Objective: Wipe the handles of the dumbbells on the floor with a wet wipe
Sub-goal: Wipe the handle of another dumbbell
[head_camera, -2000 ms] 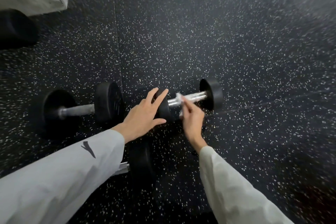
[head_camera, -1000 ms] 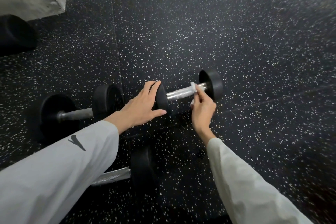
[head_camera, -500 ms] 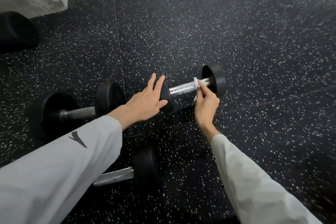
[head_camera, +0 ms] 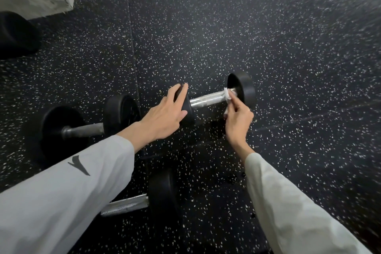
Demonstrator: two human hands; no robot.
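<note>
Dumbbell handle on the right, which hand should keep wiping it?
The right hand. It already pinches the wipe around the handle near the far weight, while the left hand rests flat on the near weight, probably steadying the dumbbell.

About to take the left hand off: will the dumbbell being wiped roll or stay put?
Likely to roll: the dumbbell rests on round end weights on flat floor, and the left hand presses one end. Probably heavy for its size, with a metal handle. The wet wipe may leave it slick.
</note>
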